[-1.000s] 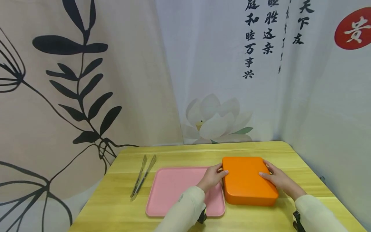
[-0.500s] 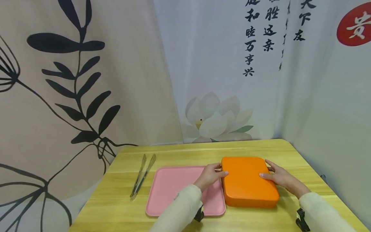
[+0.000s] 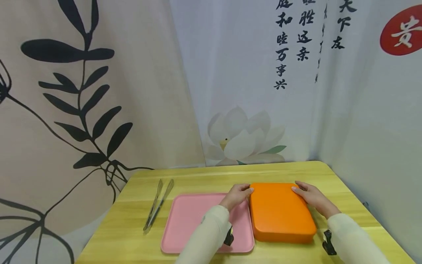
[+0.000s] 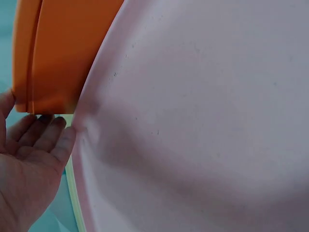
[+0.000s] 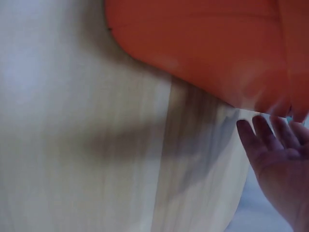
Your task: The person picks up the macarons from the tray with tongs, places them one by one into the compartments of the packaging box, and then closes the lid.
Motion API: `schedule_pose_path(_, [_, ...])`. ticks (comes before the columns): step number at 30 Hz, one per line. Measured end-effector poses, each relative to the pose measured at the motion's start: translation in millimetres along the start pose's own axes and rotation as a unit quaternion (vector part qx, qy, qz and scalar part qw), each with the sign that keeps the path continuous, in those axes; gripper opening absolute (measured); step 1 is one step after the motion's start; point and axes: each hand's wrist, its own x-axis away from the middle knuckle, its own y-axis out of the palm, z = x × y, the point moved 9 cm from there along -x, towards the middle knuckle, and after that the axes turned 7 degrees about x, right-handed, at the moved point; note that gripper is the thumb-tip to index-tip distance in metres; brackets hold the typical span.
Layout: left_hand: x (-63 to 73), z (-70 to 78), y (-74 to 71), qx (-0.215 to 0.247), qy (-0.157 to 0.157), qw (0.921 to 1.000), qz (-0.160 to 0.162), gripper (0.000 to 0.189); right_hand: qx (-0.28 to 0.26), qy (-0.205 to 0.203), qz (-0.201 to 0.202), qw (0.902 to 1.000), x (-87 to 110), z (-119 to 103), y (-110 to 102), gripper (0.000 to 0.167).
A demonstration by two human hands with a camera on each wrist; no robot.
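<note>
An orange lidded box (image 3: 281,216) lies flat on the wooden table, beside the pink tray (image 3: 196,212). My left hand (image 3: 236,196) holds its far left corner, thumb on the top edge and fingers down the far side. At the far right corner, my right hand (image 3: 312,198) grips it likewise, thumb on top. In the left wrist view a seam runs along the side of the box (image 4: 63,53) just below the lid's top, with the fingertips of the left hand (image 4: 31,164) right at it. The right wrist view shows the right hand's (image 5: 280,154) fingers at the box's edge.
Metal tongs (image 3: 157,207) lie on the table (image 3: 296,172) left of the tray, pointing away. Behind the table hangs a printed curtain (image 3: 158,91). My left forearm crosses over the pink tray.
Both hands have slid from the box's sides to its far corners. The view has shifted slightly. Tray and tongs have stayed in place on the table.
</note>
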Motion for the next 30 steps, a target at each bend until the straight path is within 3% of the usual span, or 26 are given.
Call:
schedule_pose_path(8, [-1.3, -5.0, 0.7, 0.015, -0.018, 0.9997, 0.002, 0.048, -0.039, 0.016, 0.002, 0.9991, -5.5, 10.6, 0.4, 0.078])
schedule_pose_path(16, [-4.6, -9.5, -1.0, 0.039, -0.032, 0.9987, 0.004, 0.052, -0.054, 0.006, 0.008, 0.9985, -6.9, 9.9, -2.7, 0.078])
schedule_pose_path(24, [-6.9, -10.4, -1.9, 0.028, -0.04, 0.9987, 0.013, 0.049, -0.068, 0.015, 0.012, 0.9975, -9.9, 14.0, -2.6, 0.076])
schedule_pose_path(30, [-3.4, -7.7, -2.5, 0.014, -0.027, 0.9993, 0.02, 0.052, -0.031, 0.016, 0.034, 0.9988, -6.9, 11.2, -1.2, 0.079])
